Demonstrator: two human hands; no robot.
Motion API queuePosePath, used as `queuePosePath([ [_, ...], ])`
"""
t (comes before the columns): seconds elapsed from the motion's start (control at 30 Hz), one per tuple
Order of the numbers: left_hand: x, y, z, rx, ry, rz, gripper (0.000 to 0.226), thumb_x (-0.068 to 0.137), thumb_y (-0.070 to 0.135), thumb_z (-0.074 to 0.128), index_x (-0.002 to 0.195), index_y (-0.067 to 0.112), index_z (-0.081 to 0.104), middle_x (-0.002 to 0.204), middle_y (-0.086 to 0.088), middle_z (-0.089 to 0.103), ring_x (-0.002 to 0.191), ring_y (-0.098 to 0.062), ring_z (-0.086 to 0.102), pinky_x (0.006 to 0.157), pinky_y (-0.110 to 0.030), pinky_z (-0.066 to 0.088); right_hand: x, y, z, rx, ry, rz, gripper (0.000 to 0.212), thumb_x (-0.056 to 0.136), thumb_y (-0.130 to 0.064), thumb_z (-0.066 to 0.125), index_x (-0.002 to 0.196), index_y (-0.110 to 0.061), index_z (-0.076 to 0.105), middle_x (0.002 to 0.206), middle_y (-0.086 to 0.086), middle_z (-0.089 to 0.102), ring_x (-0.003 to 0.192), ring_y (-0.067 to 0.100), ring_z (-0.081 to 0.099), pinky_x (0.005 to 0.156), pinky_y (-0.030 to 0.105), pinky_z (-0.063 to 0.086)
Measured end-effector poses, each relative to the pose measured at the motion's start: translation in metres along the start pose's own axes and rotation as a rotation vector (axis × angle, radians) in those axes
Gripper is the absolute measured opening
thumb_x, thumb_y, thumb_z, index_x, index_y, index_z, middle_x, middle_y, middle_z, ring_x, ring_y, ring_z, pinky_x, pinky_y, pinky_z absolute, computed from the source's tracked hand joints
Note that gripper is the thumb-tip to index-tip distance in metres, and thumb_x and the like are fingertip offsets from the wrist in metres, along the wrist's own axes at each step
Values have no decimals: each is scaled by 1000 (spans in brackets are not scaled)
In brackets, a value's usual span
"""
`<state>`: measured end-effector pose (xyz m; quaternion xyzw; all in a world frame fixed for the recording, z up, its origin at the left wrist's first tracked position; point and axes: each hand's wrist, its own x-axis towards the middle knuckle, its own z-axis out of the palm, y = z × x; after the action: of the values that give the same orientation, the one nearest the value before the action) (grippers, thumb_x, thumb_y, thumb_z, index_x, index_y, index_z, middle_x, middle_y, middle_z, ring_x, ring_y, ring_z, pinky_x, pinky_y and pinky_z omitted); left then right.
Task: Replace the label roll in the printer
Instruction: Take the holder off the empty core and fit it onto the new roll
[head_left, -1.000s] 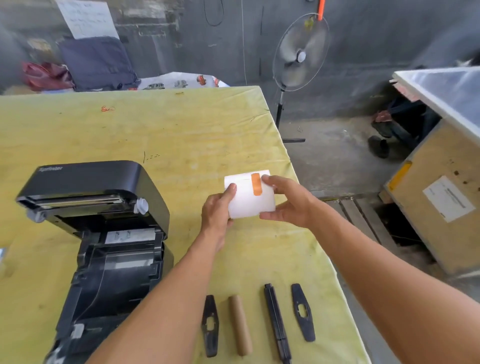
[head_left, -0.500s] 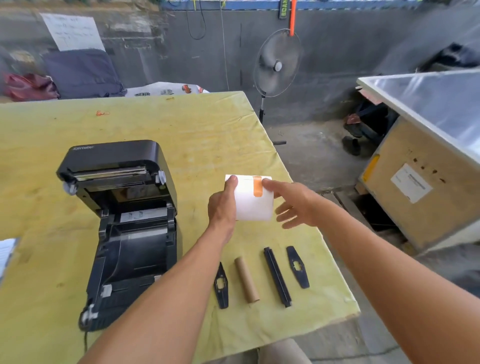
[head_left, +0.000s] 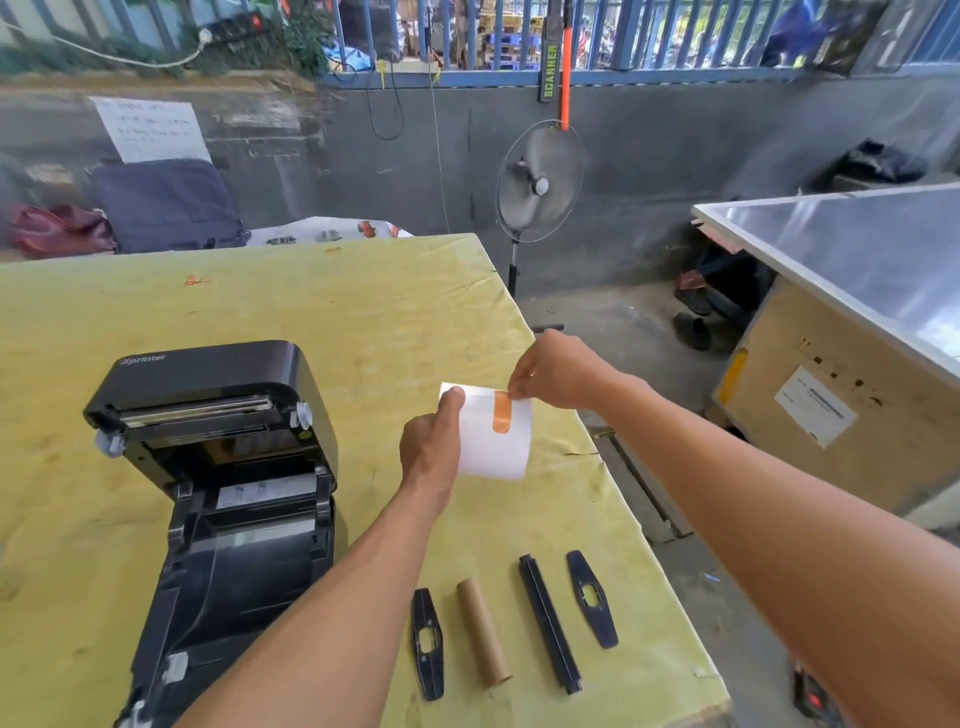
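A white label roll (head_left: 493, 441) sealed by an orange tape strip (head_left: 502, 412) is held above the yellow table. My left hand (head_left: 432, 441) grips its left end. The fingertips of my right hand (head_left: 550, 371) pinch the top end of the orange tape. The black printer (head_left: 223, 499) stands at the left with its lid swung up and its roll bay bare. Near the front edge lie the spent cardboard core (head_left: 484, 638), a black spindle bar (head_left: 549, 623) and two black roll guides (head_left: 427, 642) (head_left: 592, 598).
The yellow table (head_left: 322, 312) ends just right of the roll, with a drop to the concrete floor. A standing fan (head_left: 540, 182) is beyond the far corner. A steel-topped wooden crate (head_left: 841, 374) stands at the right. Bags lie against the back wall.
The view has tilted up and drawn back. My right hand moved from the roll's right side to the top of the orange tape and now pinches it. The left hand keeps its hold.
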<state>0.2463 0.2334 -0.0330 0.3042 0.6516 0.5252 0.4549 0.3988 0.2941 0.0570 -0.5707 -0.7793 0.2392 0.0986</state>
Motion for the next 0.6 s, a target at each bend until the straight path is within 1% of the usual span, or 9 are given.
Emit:
queuePosePath([
  [0.13, 12, 1, 0, 26, 4, 23, 53, 67, 62, 55, 72, 9, 59, 74, -4, 54, 68, -24, 51, 64, -34, 41, 11, -7, -3, -55, -9, -33, 12, 84, -13, 76, 93, -9, 82, 94, 6, 77, 81, 21, 63, 69, 29, 49],
  [0.23, 17, 1, -1, 24, 4, 29, 53, 68, 62, 55, 72, 9, 58, 73, -4, 54, 67, -23, 50, 63, -34, 40, 17, -13, -3, -75, -42, -42, 15, 87, -15, 72, 95, -4, 78, 96, 9, 75, 85, 29, 63, 70, 34, 52],
  [0.27, 18, 0, -2, 23, 5, 31, 53, 68, 62, 55, 72, 9, 57, 73, -4, 53, 66, -23, 49, 62, -34, 39, 19, -15, -2, -84, -56, -45, 18, 88, -15, 69, 95, -1, 76, 93, 11, 73, 83, 32, 60, 68, 35, 50],
  [0.37, 21, -1, -5, 22, 11, 24, 52, 68, 61, 54, 70, 9, 56, 71, -3, 52, 65, -23, 49, 61, -34, 39, 21, -21, 0, -106, -68, -46, 27, 87, -18, 67, 93, 8, 68, 82, 15, 59, 72, 29, 44, 62, 32, 40],
  [0.47, 24, -1, -8, 8, 27, -10, 52, 68, 62, 54, 71, 10, 58, 73, -4, 55, 67, -24, 52, 62, -35, 41, 25, -24, 2, -82, -64, -49, 23, 84, -18, 69, 81, 5, 63, 75, 10, 52, 70, 27, 40, 61, 32, 37],
  [0.6, 28, -1, -12, -7, 64, -42, 52, 67, 61, 54, 72, 10, 60, 75, -5, 57, 69, -25, 55, 64, -35, 44, 36, -25, 6, -19, -24, -65, 19, 81, -11, 63, 84, 7, 64, 76, 8, 53, 70, 23, 40, 62, 32, 38],
])
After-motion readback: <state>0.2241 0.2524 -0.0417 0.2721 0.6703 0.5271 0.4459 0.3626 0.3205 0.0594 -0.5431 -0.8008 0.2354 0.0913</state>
